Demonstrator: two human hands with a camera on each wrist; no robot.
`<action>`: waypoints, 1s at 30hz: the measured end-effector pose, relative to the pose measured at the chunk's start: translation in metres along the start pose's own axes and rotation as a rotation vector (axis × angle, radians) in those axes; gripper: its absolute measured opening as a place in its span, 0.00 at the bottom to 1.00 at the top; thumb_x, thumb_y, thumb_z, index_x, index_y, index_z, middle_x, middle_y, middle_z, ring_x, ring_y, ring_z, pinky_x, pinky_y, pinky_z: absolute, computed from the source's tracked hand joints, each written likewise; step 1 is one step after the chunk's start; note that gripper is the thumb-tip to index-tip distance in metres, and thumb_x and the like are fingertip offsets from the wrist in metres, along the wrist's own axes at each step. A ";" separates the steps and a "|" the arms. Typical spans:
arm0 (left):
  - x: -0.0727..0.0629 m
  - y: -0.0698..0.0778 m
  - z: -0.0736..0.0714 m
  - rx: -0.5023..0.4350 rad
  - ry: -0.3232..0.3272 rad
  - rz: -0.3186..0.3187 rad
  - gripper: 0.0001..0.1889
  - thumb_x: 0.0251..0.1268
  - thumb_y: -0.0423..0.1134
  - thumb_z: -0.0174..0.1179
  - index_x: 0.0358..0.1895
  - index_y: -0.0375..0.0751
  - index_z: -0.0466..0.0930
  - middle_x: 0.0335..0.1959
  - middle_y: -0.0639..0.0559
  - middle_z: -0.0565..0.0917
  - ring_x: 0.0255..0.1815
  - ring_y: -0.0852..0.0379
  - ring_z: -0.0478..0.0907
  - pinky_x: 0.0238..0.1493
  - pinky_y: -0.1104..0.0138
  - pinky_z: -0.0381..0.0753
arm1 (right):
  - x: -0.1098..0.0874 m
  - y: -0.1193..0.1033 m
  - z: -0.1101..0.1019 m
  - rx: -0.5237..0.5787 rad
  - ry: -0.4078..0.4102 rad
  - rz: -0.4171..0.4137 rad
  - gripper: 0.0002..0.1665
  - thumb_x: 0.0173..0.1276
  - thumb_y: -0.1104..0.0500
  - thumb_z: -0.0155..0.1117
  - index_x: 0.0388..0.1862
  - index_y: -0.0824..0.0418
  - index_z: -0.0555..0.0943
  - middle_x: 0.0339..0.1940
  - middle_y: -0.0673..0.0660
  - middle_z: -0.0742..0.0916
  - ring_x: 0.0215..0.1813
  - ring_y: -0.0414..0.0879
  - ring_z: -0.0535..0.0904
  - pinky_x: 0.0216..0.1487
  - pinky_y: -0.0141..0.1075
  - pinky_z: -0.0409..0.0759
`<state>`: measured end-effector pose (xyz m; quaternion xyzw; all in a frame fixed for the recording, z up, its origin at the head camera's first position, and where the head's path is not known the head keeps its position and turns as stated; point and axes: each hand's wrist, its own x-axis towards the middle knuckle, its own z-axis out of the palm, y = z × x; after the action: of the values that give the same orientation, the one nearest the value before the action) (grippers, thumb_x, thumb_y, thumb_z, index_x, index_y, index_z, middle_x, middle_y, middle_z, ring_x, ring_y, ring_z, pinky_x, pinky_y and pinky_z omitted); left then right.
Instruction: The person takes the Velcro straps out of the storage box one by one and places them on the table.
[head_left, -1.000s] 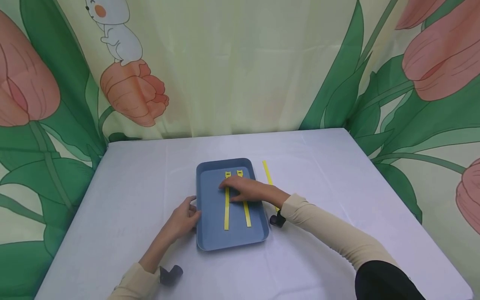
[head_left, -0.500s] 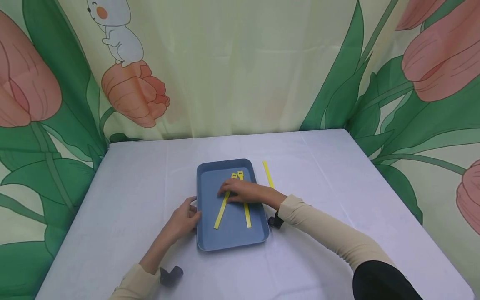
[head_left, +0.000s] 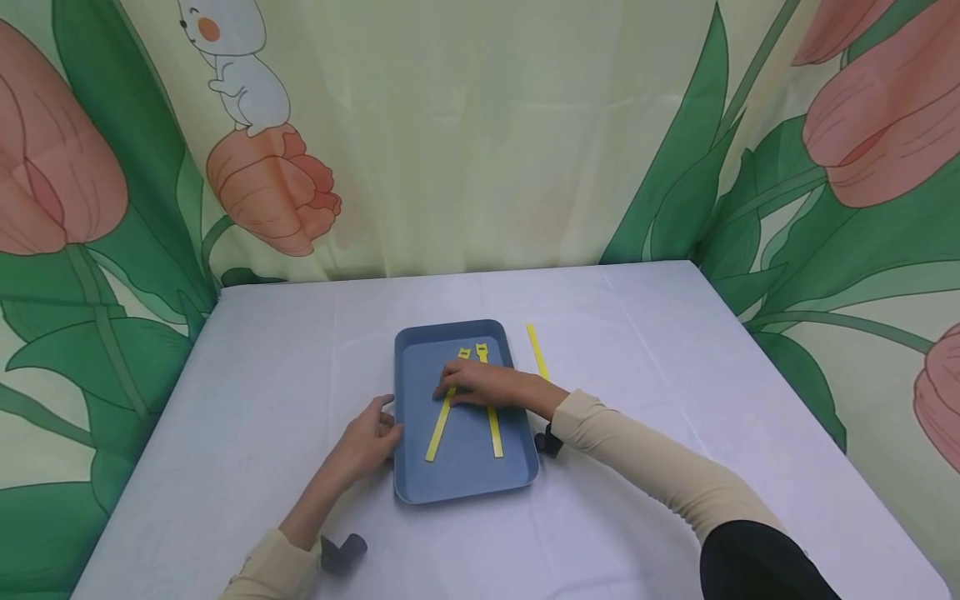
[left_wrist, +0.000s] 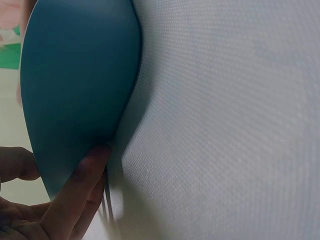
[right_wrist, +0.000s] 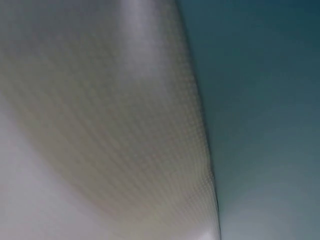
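A blue-grey tray (head_left: pixel 468 479) lies on the white-covered table, and my left hand (head_left: pixel 367 437) grips its left edge. In the left wrist view, fingers (left_wrist: pixel 75 192) press the tray's outer wall (left_wrist: pixel 82 70) while the thumb reaches its rim. Over the tray, my right hand (head_left: pixel 483 383) pinches a slanted yellow cable strap (head_left: pixel 439 429) near its middle; the fingers hide part of it. To the right lies another yellow strap (head_left: pixel 495 433) with a slotted head, partly covered by the hand. The right wrist view shows only cloth and the tray's side (right_wrist: pixel 265 125).
One more yellow strap (head_left: pixel 537 354) lies on the table to the right of the tray, its lower part hidden by the right forearm. White cloth (head_left: pixel 255 383) spreads around the tray. Behind the table hangs a printed curtain (head_left: pixel 487 167).
The left strap, lying straight up and down a second ago, now slants, its lower end shifted left. My right hand has moved slightly with it. The left hand stays on the tray's edge.
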<state>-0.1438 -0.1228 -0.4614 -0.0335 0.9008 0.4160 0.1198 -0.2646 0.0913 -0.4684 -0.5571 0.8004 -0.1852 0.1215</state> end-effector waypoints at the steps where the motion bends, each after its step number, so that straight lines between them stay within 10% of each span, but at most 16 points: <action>1: 0.000 0.000 0.000 -0.002 0.000 0.002 0.30 0.65 0.35 0.53 0.68 0.29 0.57 0.47 0.37 0.78 0.45 0.45 0.79 0.39 0.59 0.83 | 0.001 0.000 0.000 0.001 -0.002 0.003 0.16 0.66 0.62 0.62 0.53 0.59 0.81 0.47 0.52 0.80 0.51 0.41 0.73 0.54 0.28 0.71; 30: -0.003 0.000 -0.004 -0.018 -0.020 0.026 0.29 0.66 0.34 0.53 0.67 0.27 0.57 0.47 0.36 0.78 0.46 0.43 0.79 0.40 0.57 0.83 | 0.009 -0.004 0.002 -0.255 0.074 -0.151 0.06 0.67 0.59 0.61 0.41 0.55 0.83 0.43 0.50 0.80 0.46 0.40 0.74 0.50 0.24 0.73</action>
<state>-0.1419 -0.1256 -0.4585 -0.0187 0.8961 0.4260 0.1228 -0.2641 0.0811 -0.4684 -0.6195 0.7771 -0.1111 0.0062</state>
